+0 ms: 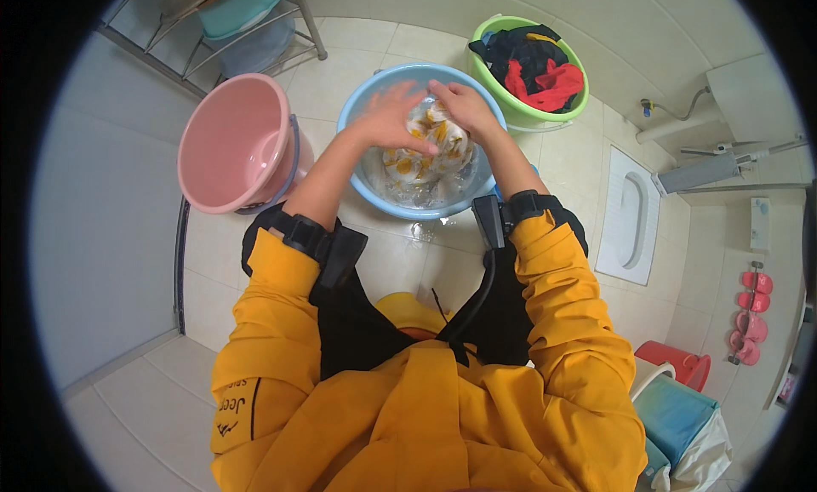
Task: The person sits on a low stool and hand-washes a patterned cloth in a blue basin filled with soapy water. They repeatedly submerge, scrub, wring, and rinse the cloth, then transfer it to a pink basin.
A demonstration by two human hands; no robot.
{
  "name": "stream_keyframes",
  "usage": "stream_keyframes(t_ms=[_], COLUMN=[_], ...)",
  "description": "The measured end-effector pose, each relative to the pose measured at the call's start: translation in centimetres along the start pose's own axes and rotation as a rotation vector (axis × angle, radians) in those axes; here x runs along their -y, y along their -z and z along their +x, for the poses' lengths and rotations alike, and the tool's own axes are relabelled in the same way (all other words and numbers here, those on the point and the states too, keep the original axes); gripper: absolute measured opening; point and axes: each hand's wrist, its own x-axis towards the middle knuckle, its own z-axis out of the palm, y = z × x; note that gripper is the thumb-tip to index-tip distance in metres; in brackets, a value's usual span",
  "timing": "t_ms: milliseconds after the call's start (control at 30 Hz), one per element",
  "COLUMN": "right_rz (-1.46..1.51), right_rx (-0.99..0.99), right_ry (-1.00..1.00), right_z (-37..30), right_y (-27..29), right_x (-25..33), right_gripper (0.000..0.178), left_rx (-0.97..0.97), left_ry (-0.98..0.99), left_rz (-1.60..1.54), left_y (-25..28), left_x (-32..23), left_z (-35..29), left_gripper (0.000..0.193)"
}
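Observation:
A blue basin (347,109) on the tiled floor holds water and a wet white cloth with yellow patches (447,139). My left hand (393,120) hovers over the cloth's left side, somewhat smeared by motion. Its fingers and thumb are spread, and nothing shows in its grasp. On the cloth's upper right side, my right hand (468,111) has its fingers bent round a bunched part. The undersides of its fingers are hidden. Bubbly water surrounds the lower part of the cloth.
A pink bucket (230,143) stands left of the basin. Behind it on the right, a green bucket (504,105) holds dark and red clothes. A metal rack (311,24) with basins is at far left. The squat toilet (630,215) lies to the right, red container (672,362) nearer.

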Motion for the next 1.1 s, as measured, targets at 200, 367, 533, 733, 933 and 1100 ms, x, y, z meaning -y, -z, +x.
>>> stream_keyframes(t_ms=[200, 367, 533, 733, 933, 1100], right_rz=[0.447, 0.374, -0.318, 0.288, 0.824, 0.211], right_rx=[0.276, 0.796, 0.467, 0.011, -0.168, -0.452], right_ry=[0.029, 0.014, 0.031, 0.189, 0.306, 0.403], right_z=[-1.2, -1.5, -1.2, -1.8, -0.5, -1.8], right_y=[0.8, 1.4, -1.0, 3.2, 6.1, -0.1], right_x=[1.8, -1.1, -3.1, 1.5, 2.2, 2.9], right_gripper=[0.038, 0.056, 0.055, 0.03, 0.04, 0.032], left_rx=[0.11, -0.161, -0.393, -0.436, -0.17, -0.049], left_ry=[0.159, 0.17, 0.011, 0.155, 0.189, 0.526], left_rz=[-0.21, -0.462, -1.097, -1.743, -1.811, -1.973], left_y=[0.8, 3.1, 4.8, 6.2, 2.4, -1.3], left_x=[-2.2, -2.7, -1.0, 1.9, 1.6, 1.7], left_z=[0.0, -0.2, -0.5, 0.3, 0.2, 0.9], left_gripper=[0.045, 0.03, 0.032, 0.041, 0.067, 0.045])
